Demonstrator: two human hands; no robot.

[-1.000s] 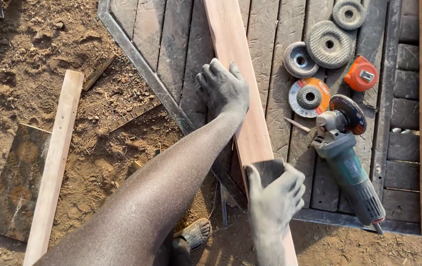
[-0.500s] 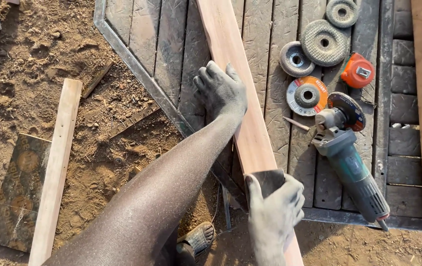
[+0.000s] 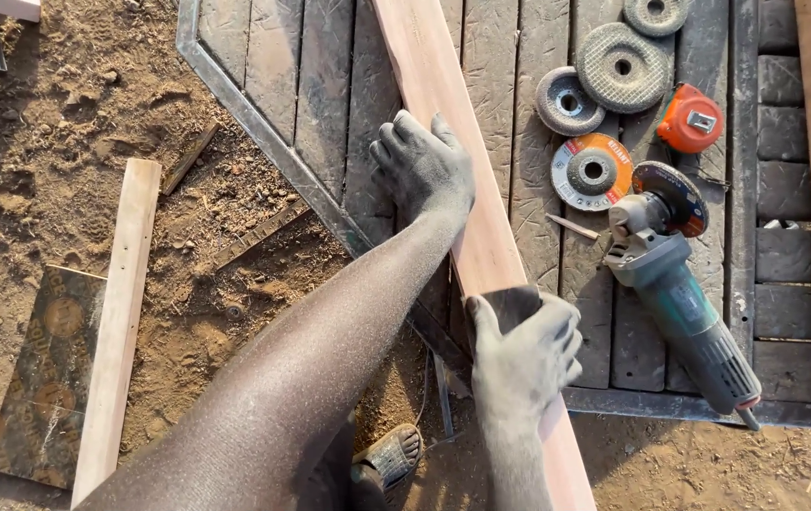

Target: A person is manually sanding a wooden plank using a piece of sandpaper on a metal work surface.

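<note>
In the head view, we see a long pale plank (image 3: 453,161) lying on a table (image 3: 330,104) of grey weathered slats with a metal frame. Its long axis runs from the top centre of the picture down toward us and slightly to the right, its near end overhanging the table edge above the sandy ground (image 3: 65,170).

Our left hand (image 3: 424,166), in a dusty grey glove, lies flat with fingers spread on the plank's left edge, farther up its length; its grip is wide, pressing and not closed round anything. Our right hand (image 3: 523,360), also gloved, sits on the plank's near part, its grip closed on a dark sanding pad (image 3: 509,305) held against the wood. So the right hand is the nearer one, and the free length of plank stretches away from it, up past the left hand.

Right of the plank lie an angle grinder (image 3: 680,303), several discs (image 3: 604,104) and an orange tape measure (image 3: 691,120). On the ground at left lies a wooden batten (image 3: 117,322), beside a dark board (image 3: 46,369). A sandalled foot (image 3: 388,456) shows below.
</note>
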